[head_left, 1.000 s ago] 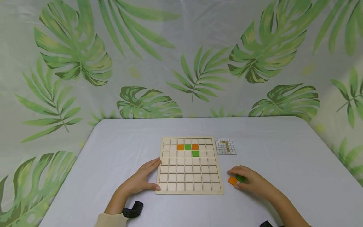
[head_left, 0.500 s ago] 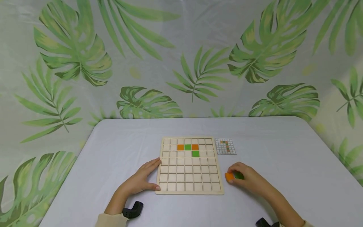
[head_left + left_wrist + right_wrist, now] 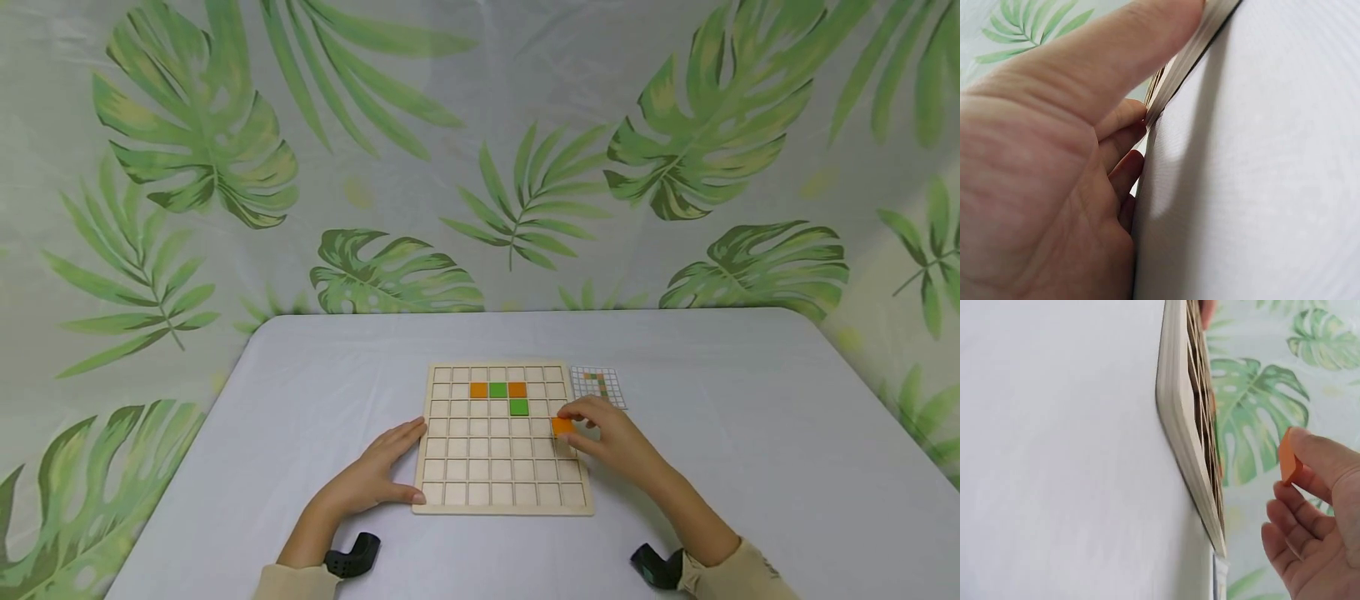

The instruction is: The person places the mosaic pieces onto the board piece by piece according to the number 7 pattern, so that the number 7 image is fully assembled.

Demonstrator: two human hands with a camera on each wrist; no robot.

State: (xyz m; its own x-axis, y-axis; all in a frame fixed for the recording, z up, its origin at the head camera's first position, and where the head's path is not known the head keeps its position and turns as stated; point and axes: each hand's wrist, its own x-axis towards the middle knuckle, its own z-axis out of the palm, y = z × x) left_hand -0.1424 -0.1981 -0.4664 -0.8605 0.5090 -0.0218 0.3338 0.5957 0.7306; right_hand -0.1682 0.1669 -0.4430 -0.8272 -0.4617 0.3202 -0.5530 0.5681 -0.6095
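Observation:
My right hand (image 3: 618, 442) pinches an orange square tile (image 3: 562, 427) between thumb and fingertips, over the right side of a wooden grid board (image 3: 478, 471). In the right wrist view the orange tile (image 3: 1289, 456) is raised above the board's surface, apart from it. Set in the board's upper cells are an orange tile (image 3: 478, 390), a green tile (image 3: 498, 390) and another orange tile (image 3: 517, 390) in a row. One more green tile (image 3: 519, 407) lies below the right end. My left hand (image 3: 366, 477) touches the board's left edge, fingers extended and thumb at the near corner.
A small printed pattern card (image 3: 609, 390) lies by the board's upper right side, partly covered by my right hand. A white cloth covers the table (image 3: 750, 400). Black wrist devices (image 3: 352, 556) sit at both wrists. A leaf-patterned curtain (image 3: 405, 167) hangs behind.
My right hand has lifted the orange tile from the table and carried it left and away over the board. The green tile beside it is out of sight now. The left hand stays put.

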